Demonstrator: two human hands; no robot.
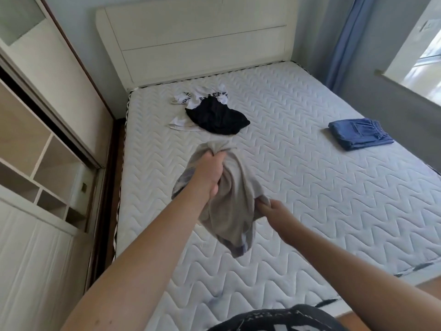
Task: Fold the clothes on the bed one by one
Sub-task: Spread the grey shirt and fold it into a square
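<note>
A crumpled grey garment (235, 206) hangs in the air above the quilted white mattress (310, 192). My left hand (210, 173) grips its bunched top in a fist. My right hand (274, 211) pinches its right edge lower down. A black garment (217, 118) lies in a heap near the head of the bed, partly over a white printed T-shirt (200, 96). Folded blue jeans (360, 133) lie flat at the bed's right side.
A white headboard (195, 39) closes the far end. An open wardrobe with shelves (35, 163) runs along the left side, close to the bed. At the right are a blue curtain (346, 44) and a window sill (405, 89).
</note>
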